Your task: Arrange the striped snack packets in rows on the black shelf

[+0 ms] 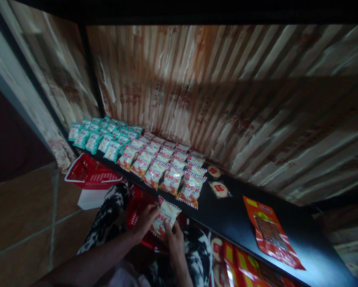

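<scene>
A white and orange snack bag [166, 213] is held in front of the black shelf [227, 215], over a red basket. My left hand [145, 222] grips the bag's left edge, and my right hand [174, 237] holds its lower right side, thumb on the front. Several matching bags [171, 179] stand in rows on the shelf just beyond my hands. Left of them are rows of green and white packets [93, 140]. Two small round items in clear wrappers [219, 189] lie to the right of the rows.
An orange-red packet [270, 231] lies on the shelf's right part. A red basket [92, 175] with white handles is at left on the tiled floor [23, 215]. Red and yellow packets [244, 263] show below the shelf edge. Wrapped corrugated sheeting [179, 79] stands behind.
</scene>
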Demonstrator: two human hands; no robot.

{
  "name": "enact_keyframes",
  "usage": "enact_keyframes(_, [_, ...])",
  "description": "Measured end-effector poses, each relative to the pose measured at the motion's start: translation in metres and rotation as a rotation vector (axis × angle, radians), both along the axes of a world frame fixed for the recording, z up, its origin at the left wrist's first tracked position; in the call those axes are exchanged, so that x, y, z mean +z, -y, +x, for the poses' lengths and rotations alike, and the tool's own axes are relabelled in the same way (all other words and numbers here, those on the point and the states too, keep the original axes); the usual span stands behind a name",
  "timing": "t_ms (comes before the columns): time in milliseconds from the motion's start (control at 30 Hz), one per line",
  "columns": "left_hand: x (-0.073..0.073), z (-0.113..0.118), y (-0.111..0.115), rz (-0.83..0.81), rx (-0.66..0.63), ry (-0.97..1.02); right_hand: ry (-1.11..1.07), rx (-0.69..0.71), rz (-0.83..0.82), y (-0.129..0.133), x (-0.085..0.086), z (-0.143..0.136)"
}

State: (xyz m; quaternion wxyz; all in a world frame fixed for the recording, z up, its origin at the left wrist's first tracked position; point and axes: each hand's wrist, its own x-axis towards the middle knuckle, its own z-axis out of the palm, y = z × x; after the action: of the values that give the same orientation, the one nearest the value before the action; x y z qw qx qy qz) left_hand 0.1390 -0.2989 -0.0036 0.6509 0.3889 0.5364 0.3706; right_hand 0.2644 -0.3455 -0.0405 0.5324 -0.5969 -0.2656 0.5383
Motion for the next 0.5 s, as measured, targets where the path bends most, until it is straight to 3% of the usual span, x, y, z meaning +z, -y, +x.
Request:
enact_keyframes(267, [-0.021, -0.007, 0.005, 0.124, -0.112, -0.048, 0.047, 0.003, -0.027, -0.008, 0.014, 0.000])
enact_keyframes(500, [-0.025, -0.007, 0.002, 0.158, -0.133, -0.078, 0.060, -0.002, -0.037, -0.009, 0.008, -0.001])
